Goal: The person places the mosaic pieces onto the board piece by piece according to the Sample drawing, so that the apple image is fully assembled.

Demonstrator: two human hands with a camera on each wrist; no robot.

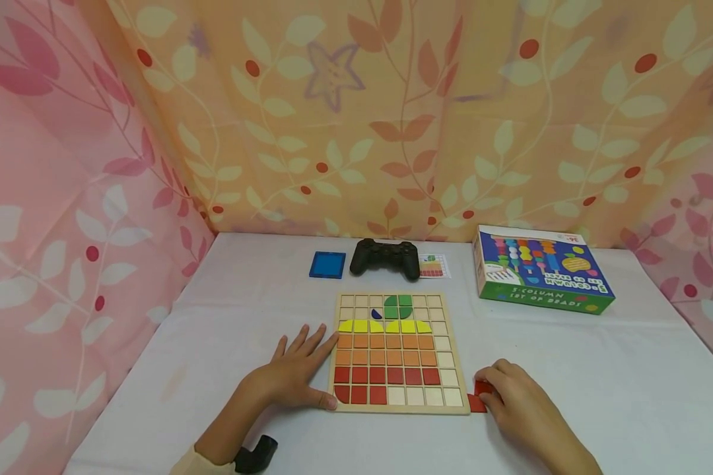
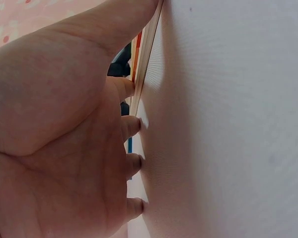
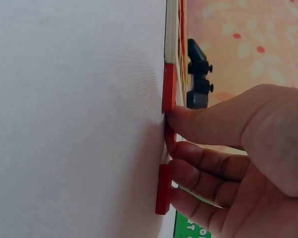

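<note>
A wooden grid board (image 1: pixel 460 369) lies flat on the table, bearing green leaf-shaped tiles, a small dark blue piece and rows of yellow, orange and red tiles. Three red tiles fill the left of its bottom row; pale cells show to their right. My left hand (image 1: pixel 294 376) rests with spread fingers at the board's left edge, thumb at the lower corner. Right of the board, my right hand (image 1: pixel 519 399) pinches a red tile (image 3: pixel 171 136) between thumb and index finger. One red tile (image 1: pixel 477 404) lies beside the board's lower right corner; another red tile (image 3: pixel 164 189) is under the other fingers.
Behind the board are a blue square tray (image 1: pixel 327 264), a black game controller (image 1: pixel 385 258) and a picture card (image 1: pixel 435 266) partly covered by it. A bead-set box (image 1: pixel 543 269) stands at the back right. Patterned curtains (image 1: pixel 333 132) enclose the white table (image 1: pixel 570 356).
</note>
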